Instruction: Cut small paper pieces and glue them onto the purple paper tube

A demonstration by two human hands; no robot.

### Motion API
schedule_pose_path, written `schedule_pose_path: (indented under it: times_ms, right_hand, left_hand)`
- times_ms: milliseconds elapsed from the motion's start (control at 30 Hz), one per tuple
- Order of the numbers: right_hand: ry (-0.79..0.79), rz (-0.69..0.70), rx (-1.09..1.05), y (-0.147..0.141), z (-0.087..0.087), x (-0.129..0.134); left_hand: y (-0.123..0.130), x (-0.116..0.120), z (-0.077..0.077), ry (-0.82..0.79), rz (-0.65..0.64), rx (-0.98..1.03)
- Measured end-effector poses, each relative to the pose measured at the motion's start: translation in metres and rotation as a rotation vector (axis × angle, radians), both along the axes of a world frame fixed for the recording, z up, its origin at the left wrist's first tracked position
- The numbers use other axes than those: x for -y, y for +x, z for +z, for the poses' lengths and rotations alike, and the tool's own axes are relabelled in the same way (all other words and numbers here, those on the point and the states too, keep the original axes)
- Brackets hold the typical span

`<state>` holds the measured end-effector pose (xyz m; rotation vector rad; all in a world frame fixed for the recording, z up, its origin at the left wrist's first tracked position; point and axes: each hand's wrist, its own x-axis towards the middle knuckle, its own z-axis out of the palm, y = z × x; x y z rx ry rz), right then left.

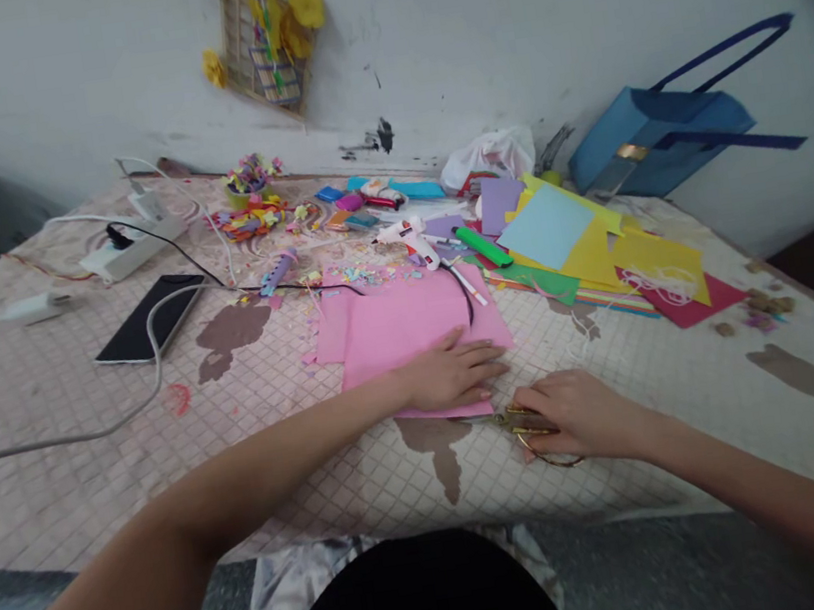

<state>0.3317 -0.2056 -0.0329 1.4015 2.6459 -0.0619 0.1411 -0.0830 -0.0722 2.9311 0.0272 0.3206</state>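
Note:
Pink sheets [401, 321] lie overlapping on the table in front of me. My left hand [451, 371] rests flat on the top sheet near its lower right corner, fingers stretched out to the right. Just right of that corner, my right hand [570, 413] grips gold-handled scissors [533, 420] by the loops. The scissors point left toward the paper's lower edge; their blades are mostly hard to make out. A white glue gun [408, 234] stands behind the sheets, its dark cord [461, 287] curving down over the pink paper.
Coloured sheets [587, 239] are piled at the right, with a green marker [482, 246] beside them. Paper scraps [364, 273] lie behind the pink paper. Leftward are a tablet-like dark device [151, 319], a power strip [133, 247] and loose cables. A blue bag [656, 134] stands at the back right.

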Motion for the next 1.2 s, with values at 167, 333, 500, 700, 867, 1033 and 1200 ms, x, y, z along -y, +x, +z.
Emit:
schedule_pose_path:
  times_ms: [167, 333, 500, 700, 867, 1033, 1200]
  right_hand:
    - [0.024, 0.033, -0.009, 0.002, -0.001, -0.001]
    - [0.054, 0.05, -0.024, 0.005, -0.003, 0.0]
    - [-0.009, 0.006, -0.007, 0.0, -0.001, 0.0]
    - [-0.015, 0.004, 0.008, -0.008, 0.001, -0.004]
    - [0.024, 0.032, -0.008, -0.006, -0.001, -0.006]
    - [0.05, 0.043, -0.004, -0.002, -0.003, -0.004]
    - [-0.001, 0.011, 0.004, -0.006, 0.001, -0.001]
  left_hand:
    - [-0.001, 0.0, 0.001, 0.0, 0.0, 0.002]
    - [0.0, 0.0, 0.0, -0.023, 0.003, 0.002]
    - [0.0, -0.001, -0.002, -0.034, 0.003, 0.016]
    - [0.0, 0.001, 0.0, -0.023, 0.005, 0.026]
    - [0.0, 0.001, 0.0, -0.032, 0.007, 0.014]
    - [0.0, 0.001, -0.001, -0.021, 0.008, 0.023]
    - [0.0, 0.0, 0.001, 0.0, 0.012, -0.005]
